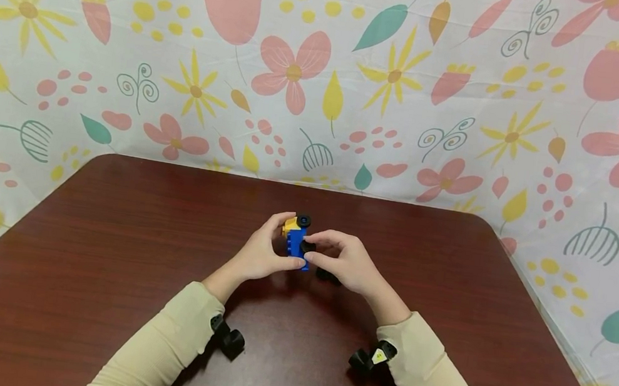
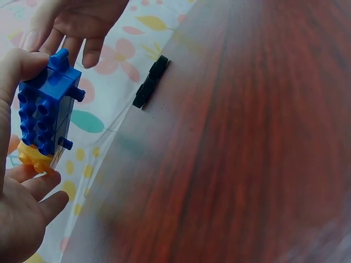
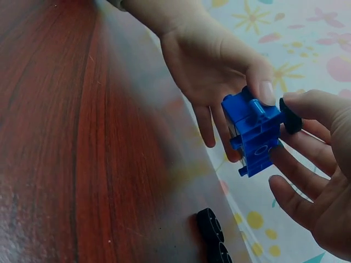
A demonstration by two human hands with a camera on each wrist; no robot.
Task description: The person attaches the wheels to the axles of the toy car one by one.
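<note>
A toy car of blue and yellow building blocks (image 1: 295, 240) is held above the table, tipped on end, between the thumb and fingers of my left hand (image 1: 261, 253). One black wheel (image 1: 303, 221) sits on the car near its yellow end. With thumb and fingertips my right hand (image 1: 355, 266) pinches another black wheel (image 3: 291, 115) right at a peg on the car's side. In the left wrist view, two bare blue pegs stick out of the side of the blue block (image 2: 48, 104). Loose black wheels (image 2: 151, 82) lie on the table just beyond the hands.
The dark red-brown wooden table (image 1: 171, 216) has rounded far corners. Behind it hangs a white cloth (image 1: 352, 106) printed with flowers and leaves. A black wrist camera (image 1: 229, 338) is strapped at the left sleeve, another black camera (image 1: 370, 360) at the right.
</note>
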